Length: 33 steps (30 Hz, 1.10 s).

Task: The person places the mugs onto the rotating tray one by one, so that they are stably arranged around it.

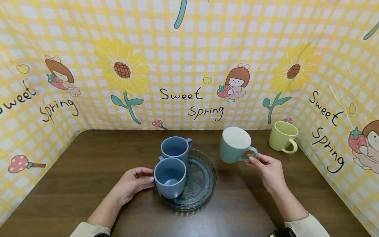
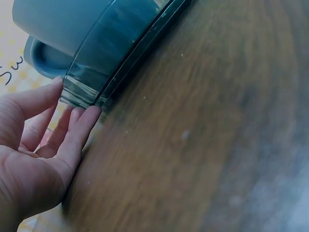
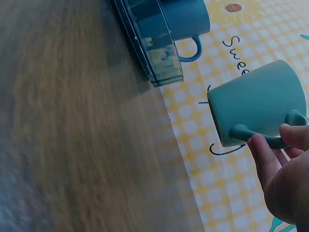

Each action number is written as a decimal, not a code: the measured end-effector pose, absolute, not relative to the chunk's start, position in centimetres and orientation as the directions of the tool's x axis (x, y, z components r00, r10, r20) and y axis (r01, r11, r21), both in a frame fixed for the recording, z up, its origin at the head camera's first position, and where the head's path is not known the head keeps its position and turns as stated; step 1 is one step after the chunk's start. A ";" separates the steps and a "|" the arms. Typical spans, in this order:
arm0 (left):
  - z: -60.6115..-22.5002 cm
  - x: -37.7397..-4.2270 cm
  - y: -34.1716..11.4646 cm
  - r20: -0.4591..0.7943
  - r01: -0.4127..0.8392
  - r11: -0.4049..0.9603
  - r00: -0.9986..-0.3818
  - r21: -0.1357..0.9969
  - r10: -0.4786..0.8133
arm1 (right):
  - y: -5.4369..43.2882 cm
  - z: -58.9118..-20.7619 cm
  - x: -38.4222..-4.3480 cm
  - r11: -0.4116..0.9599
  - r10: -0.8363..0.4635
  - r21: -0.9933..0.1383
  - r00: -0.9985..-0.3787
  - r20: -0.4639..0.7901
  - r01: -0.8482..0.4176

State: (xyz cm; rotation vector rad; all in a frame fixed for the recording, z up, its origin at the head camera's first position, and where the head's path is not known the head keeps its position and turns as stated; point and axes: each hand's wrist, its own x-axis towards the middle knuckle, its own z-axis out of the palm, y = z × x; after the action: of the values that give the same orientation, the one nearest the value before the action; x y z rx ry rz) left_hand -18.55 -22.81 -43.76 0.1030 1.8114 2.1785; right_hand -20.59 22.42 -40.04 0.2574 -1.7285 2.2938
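Observation:
My right hand (image 1: 271, 172) pinches the handle of a green mug (image 1: 234, 146) with a white inside. The mug is held up off the table, to the right of a round clear tray (image 1: 204, 194). At the tray's left side, my left hand (image 1: 134, 184) holds its edge. The left wrist view shows the thumb (image 2: 46, 94) at the rim and fingers near the base. Two blue mugs stand upright on the tray's left half, a front mug (image 1: 170, 179) and a back mug (image 1: 174, 148). The back mug's handle points right.
A yellow mug (image 1: 282, 136) stands upright at the back right of the brown wooden table (image 1: 88, 158), handle toward the front right. Yellow checked cloth (image 1: 189, 65) with flowers and lettering rises behind the table and along both sides.

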 end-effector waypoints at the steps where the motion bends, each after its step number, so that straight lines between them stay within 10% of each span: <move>1: -43.7 -18.5 -22.8 -0.139 -0.186 -0.150 -0.950 0.971 0.278 | 22.4 -40.0 -20.5 -0.260 0.091 -0.916 -0.952 0.291 -0.305; 33: -43.2 -18.4 -22.7 -0.119 -0.137 -0.036 -0.939 0.990 0.322 | 19.8 -40.1 -20.1 -0.265 -0.042 -0.928 -0.959 0.281 -0.260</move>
State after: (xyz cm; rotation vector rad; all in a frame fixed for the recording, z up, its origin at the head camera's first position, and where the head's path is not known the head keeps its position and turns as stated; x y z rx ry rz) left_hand -18.42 -22.66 -43.22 0.1949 1.9294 2.0472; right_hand -20.12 19.80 -40.07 0.3775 -1.8125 2.3638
